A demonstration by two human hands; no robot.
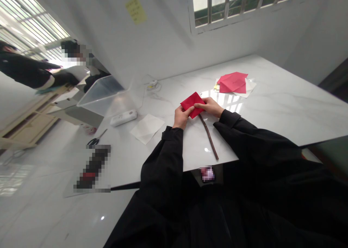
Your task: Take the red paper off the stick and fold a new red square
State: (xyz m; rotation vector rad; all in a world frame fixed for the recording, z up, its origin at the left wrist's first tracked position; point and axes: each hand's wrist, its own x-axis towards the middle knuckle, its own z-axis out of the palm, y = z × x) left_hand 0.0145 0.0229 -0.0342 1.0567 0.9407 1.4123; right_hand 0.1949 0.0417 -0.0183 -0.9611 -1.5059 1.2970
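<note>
A small square of folded red paper (194, 99) is held up over the table between both hands. My left hand (181, 117) grips its lower left side, thumb on top. On the right side my right hand (213, 106) pinches the paper, its thumb near the middle and close to the left thumb. A thin brown stick (208, 135) lies on the table below the paper, its upper end near the paper's lower edge. To the left of my hands lies a creased white paper sheet (147, 127).
Red papers (233, 84) lie piled on white sheets at the right. Leftward are a white power strip (124, 117), a clear plastic bin (102, 96) and scissors (95, 141). A thin cable runs near the wall. Two people are at the far left.
</note>
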